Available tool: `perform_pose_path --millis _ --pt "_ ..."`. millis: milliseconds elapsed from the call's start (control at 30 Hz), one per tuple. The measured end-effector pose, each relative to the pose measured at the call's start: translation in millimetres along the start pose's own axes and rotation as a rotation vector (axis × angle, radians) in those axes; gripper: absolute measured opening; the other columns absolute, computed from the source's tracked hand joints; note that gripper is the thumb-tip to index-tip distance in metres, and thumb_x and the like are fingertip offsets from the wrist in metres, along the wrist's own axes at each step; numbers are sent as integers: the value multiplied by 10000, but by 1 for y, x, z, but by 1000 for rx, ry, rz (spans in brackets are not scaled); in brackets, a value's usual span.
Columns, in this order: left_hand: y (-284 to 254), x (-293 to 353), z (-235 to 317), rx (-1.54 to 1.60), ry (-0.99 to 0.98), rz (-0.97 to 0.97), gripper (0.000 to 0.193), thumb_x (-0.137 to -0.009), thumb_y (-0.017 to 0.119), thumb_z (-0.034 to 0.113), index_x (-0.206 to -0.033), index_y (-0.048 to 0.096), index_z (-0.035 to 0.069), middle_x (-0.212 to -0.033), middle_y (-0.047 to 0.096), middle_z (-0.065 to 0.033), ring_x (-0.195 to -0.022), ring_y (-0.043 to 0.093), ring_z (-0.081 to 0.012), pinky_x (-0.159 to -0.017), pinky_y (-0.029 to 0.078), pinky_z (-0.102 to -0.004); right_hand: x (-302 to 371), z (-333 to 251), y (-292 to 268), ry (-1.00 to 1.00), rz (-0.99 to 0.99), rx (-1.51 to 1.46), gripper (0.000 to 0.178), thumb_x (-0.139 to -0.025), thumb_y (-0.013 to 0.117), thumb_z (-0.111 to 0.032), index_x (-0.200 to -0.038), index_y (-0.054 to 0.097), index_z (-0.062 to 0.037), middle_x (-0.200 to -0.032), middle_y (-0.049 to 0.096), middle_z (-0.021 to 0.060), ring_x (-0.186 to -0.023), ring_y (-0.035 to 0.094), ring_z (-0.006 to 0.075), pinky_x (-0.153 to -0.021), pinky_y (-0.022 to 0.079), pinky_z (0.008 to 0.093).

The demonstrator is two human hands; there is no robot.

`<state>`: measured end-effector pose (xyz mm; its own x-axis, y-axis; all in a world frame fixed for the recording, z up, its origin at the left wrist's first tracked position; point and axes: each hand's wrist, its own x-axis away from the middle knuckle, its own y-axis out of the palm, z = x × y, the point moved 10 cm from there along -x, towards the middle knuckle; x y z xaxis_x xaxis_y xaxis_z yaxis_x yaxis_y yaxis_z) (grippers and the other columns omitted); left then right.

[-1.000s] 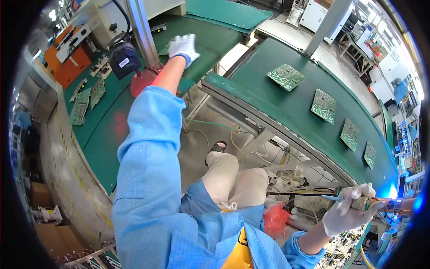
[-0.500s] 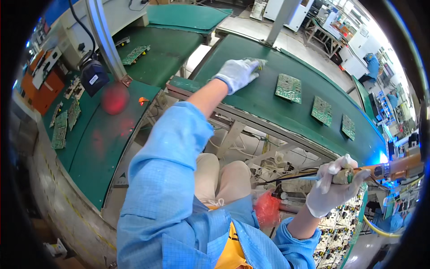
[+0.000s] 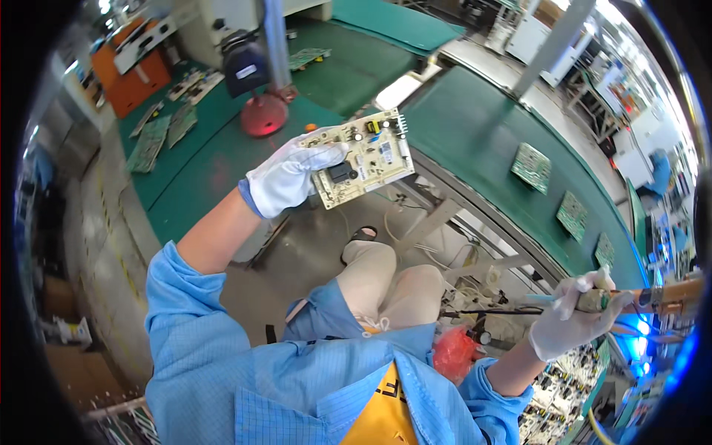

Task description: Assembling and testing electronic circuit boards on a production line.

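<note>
My left hand, in a white glove, holds a pale circuit board by its left edge, raised in front of me with its component side up. My right hand, also gloved, grips a slim tool with a dark thin shaft pointing left, low at the right near a blue glow. My blue sleeves and bent knees fill the lower middle.
A green conveyor belt runs to the right carrying green circuit boards. More boards lie on the green bench at left, beside a red lamp base, a grey post and an orange box.
My left hand has lifted a circuit board off the belt and brought it up toward me. The right hand stays low at the right with its tool.
</note>
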<state>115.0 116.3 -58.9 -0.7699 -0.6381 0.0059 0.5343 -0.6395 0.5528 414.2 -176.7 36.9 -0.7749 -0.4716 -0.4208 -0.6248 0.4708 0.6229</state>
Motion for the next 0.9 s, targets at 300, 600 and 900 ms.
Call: perform_pose_path --millis 300,600,900 --pt "-130 64 40 82 136 218 487 -923 588 143 -1356 452 -34 -1306 567 -183 -1154 604 -290 -1005 490 -415 -9 4 5 -37 -37 -23 529 -1004 452 -410 -1105 615 84 -848 674 179 -420 438 141 -447 359 232" --pt "-160 76 49 168 136 280 523 -919 595 180 -1354 434 -60 -1317 552 -207 -1181 582 -314 -1037 458 -435 -9 2 31 -35 -244 31 598 -1015 413 -445 -1048 599 122 -913 670 198 -393 406 137 -468 373 223" --pt "-171 85 54 81 166 376 428 -923 578 158 -1303 495 -21 -1233 604 -173 -1096 630 -277 -984 502 -418 -16 7 10 35 -253 -6 633 -1012 401 -480 -1025 608 118 -890 678 183 -364 351 134 -464 369 224"
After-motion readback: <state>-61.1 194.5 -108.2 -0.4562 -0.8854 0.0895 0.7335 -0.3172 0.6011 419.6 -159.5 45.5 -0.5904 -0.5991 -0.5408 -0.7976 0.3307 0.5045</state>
